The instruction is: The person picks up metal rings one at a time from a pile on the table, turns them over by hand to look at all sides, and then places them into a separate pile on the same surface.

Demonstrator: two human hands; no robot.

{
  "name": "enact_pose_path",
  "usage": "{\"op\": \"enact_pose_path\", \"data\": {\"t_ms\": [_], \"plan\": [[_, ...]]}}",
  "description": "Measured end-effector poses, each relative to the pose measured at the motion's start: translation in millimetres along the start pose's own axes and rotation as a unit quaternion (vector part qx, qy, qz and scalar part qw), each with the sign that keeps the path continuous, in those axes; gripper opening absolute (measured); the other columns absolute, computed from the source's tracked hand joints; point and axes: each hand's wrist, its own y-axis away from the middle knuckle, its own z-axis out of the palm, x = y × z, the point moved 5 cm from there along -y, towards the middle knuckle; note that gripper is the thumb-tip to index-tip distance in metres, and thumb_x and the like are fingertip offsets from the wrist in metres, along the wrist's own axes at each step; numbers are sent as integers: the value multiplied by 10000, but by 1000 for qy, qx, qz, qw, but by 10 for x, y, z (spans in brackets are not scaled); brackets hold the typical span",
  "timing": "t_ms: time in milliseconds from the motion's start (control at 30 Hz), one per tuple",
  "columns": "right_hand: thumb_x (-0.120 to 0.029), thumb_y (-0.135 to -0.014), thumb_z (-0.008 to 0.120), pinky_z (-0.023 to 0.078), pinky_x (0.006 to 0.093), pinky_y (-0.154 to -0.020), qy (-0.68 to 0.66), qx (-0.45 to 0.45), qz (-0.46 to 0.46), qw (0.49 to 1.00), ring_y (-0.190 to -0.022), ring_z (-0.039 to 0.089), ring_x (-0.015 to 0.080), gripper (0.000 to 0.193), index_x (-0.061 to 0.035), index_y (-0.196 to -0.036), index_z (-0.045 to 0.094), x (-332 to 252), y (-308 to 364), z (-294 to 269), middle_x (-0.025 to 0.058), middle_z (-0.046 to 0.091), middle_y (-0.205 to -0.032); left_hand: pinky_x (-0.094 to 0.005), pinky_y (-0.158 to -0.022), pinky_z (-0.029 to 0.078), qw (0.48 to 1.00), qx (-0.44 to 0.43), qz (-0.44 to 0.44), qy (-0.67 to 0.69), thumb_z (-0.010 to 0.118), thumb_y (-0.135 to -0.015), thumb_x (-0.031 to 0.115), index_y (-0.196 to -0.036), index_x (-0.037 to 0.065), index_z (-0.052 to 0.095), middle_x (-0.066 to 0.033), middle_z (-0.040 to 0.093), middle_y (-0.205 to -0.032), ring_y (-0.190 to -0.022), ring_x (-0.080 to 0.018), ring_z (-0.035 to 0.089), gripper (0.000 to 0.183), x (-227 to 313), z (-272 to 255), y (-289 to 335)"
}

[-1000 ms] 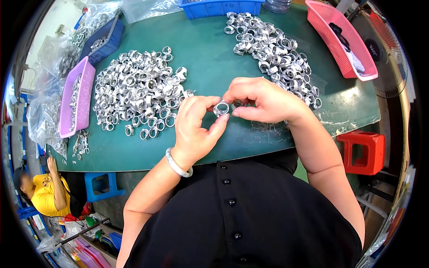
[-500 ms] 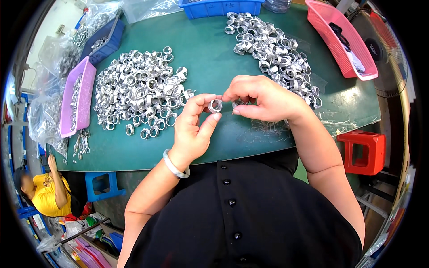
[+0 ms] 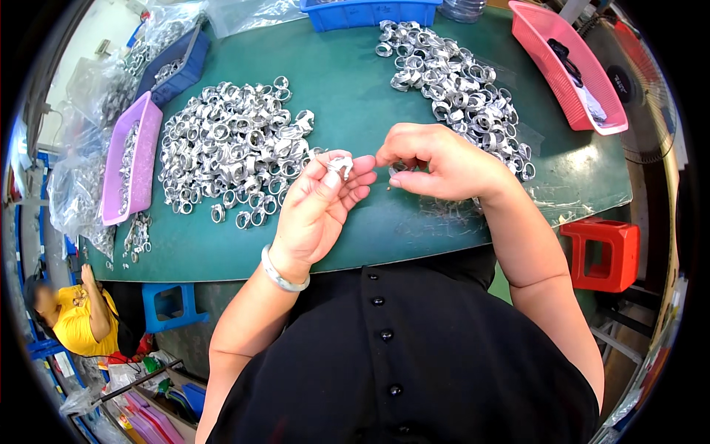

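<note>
A silver metal ring (image 3: 339,164) sits pinched between the thumb and fingers of my left hand (image 3: 314,203), whose palm is turned up. My right hand (image 3: 447,166) is close beside it, fingers curled, with another silver ring (image 3: 396,169) partly showing under them. The fingertips of the two hands almost meet. To the left lies a large heap of similar rings (image 3: 229,144) on the green table (image 3: 340,89). A second, longer pile of rings (image 3: 473,96) stretches beyond my right hand.
A purple tray (image 3: 151,140) and a blue bin (image 3: 185,66) hold metal parts at the left, beside plastic bags (image 3: 74,185). Another blue bin (image 3: 373,13) stands at the far edge, a pink basket (image 3: 551,66) at far right. A person in yellow (image 3: 81,322) is at lower left.
My left hand has rolled palm up and shifted slightly left, tilting the ring in its fingers. My right hand has hardly moved.
</note>
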Motion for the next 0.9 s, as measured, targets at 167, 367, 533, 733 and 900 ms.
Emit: {"op": "enact_pose_path", "data": {"t_ms": [167, 367, 533, 733, 900], "plan": [[-42, -767, 667, 456, 278, -583, -1, -4, 8, 1000, -704, 553, 166, 222, -6, -980, 613, -4, -1, -5, 64, 553, -833, -392, -979, 445, 992, 9, -49, 118, 474, -978, 214, -1196, 33, 535, -187, 579, -1230, -1132, -295, 564, 289, -40, -54, 15], [-76, -772, 668, 505, 319, -631, -3, -3, 18, 1000, -727, 607, 220, 230, -11, -988, 625, -15, -5, -16, 104, 604, -882, -407, -977, 451, 980, 9, -78, 182, 465, -979, 222, -1132, 16, 578, -197, 607, -1188, -1129, -316, 569, 280, -80, -58, 36], [-63, -770, 653, 497, 306, -627, -18, 7, 17, 1000, -705, 591, 196, 263, -24, -1029, 629, -56, -17, -25, 95, 597, -868, -415, -981, 453, 976, 54, -71, 198, 458, -974, 217, -1121, -2, 589, -192, 618, -1173, -1140, -315, 564, 295, -93, -42, 46], [-13, -760, 617, 449, 270, -583, -34, 12, -27, 999, -657, 524, 142, 354, -31, -1113, 625, -53, -16, 50, 58, 561, -816, -426, -1013, 427, 979, 140, -99, 113, 472, -961, 226, -1083, 19, 588, -185, 599, -1195, -1142, -282, 562, 267, -96, 152, 54], [-19, -755, 612, 442, 277, -573, -12, 0, -20, 1000, -626, 517, 148, 381, -35, -1136, 622, -56, -16, 55, 60, 560, -803, -452, -993, 456, 972, 110, -118, 172, 450, -975, 222, -1094, 2, 586, -222, 615, -1146, -1113, -319, 582, 285, -106, 86, 52]]}}
